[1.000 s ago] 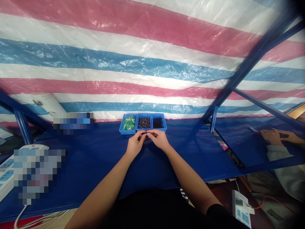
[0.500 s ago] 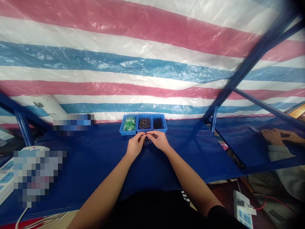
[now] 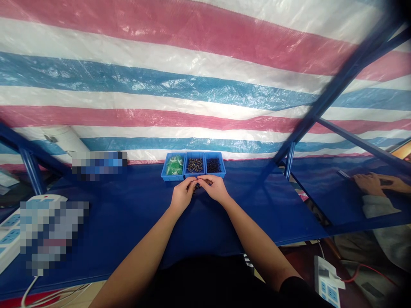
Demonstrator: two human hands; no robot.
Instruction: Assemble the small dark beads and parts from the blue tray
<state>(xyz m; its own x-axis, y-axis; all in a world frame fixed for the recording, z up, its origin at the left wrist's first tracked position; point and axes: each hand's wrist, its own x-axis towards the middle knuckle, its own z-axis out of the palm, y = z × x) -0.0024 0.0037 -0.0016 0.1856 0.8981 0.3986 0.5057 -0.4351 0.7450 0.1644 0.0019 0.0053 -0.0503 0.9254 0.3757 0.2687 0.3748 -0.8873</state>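
Observation:
My left hand (image 3: pixel 183 195) and my right hand (image 3: pixel 214 188) meet fingertip to fingertip just in front of three blue bins. Both are closed in a pinch; whatever lies between the fingertips is too small to make out. Under the fingers, a few small dark pieces (image 3: pixel 197 187) lie on the blue tabletop. Green and clear bits fill the left bin (image 3: pixel 173 178). Brass-and-black small parts (image 3: pixel 195 165) sit in the middle bin, and small black parts (image 3: pixel 213 164) in the right one.
A white power strip (image 3: pixel 13 231) and a blurred-out packet (image 3: pixel 58 235) lie at the left. Behind them are a white roll (image 3: pixel 69 139) and another blurred item (image 3: pixel 99 164). Blue frame bars (image 3: pixel 290 160) rise at the right, where another person's hands (image 3: pixel 372 184) rest on a neighbouring table.
My hands keep nearly the same pinched pose at the same spot. The view has shifted very slightly.

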